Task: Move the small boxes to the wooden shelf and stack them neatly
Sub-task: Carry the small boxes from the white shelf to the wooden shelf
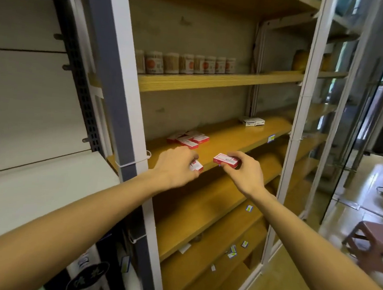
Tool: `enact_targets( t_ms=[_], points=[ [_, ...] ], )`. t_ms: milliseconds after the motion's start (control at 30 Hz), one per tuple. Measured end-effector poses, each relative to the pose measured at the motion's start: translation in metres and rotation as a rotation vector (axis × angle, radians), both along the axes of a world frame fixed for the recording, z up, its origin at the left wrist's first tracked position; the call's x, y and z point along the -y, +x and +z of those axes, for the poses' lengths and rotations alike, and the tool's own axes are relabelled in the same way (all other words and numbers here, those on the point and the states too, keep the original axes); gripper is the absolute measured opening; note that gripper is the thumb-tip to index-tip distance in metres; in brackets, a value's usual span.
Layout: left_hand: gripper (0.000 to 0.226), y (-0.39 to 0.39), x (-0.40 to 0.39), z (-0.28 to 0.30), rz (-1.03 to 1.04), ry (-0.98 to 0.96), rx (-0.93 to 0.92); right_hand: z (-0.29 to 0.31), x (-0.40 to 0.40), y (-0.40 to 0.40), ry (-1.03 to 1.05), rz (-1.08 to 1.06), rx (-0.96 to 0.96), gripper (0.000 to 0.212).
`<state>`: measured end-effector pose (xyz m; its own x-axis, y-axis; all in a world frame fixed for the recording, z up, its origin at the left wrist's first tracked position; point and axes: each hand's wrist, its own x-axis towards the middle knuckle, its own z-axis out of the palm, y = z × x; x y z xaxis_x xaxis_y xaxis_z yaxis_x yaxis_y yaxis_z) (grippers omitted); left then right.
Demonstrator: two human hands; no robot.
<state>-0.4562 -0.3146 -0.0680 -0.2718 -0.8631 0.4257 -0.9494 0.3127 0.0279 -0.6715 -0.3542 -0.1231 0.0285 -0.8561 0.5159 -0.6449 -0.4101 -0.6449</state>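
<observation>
At the wooden shelf front edge, left hand and right hand are each pinching one small red box.

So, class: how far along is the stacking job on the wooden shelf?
Partly done: a loose cluster of red boxes already lies on the wooden shelf, not yet neatly stacked. In hand: the left hand and the right hand each hold a red box at the shelf edge. Left: place both and tidy the pile.

Single head-worn wide-angle view, looking forward and slightly down at the wooden shelf from close range, at arm's reach. Shelf unit fills centre frame; wall panel left of it, floor and stool right.
</observation>
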Motion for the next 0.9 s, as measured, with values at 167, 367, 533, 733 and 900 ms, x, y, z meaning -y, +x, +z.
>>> enact_targets(
  t_ms=[167, 367, 533, 733, 900],
  points=[
    [0.05, -0.01, 0.042, -0.01, 0.188, 0.049, -0.15, -0.001, 0.028, -0.005, 0.026, 0.004, -0.058, 0.051],
    [0.044, -0.027, 0.077, -0.026, 0.248, 0.038, -0.171, 0.017, 0.079, -0.004, 0.073, 0.028, -0.122, 0.055],
    [0.043, -0.031, 0.115, -0.02, 0.255, 0.026, -0.125, 0.023, 0.136, -0.006, 0.093, 0.1, -0.184, 0.06],
    [0.019, -0.034, 0.159, -0.034, 0.363, 0.047, -0.166, 0.019, 0.222, -0.011, 0.143, 0.351, -0.307, 0.058],
    [0.023, -0.035, 0.187, -0.031, 0.383, 0.03, -0.137, 0.014, 0.28, 0.002, 0.115, 0.53, -0.355, 0.058]
  ],
)
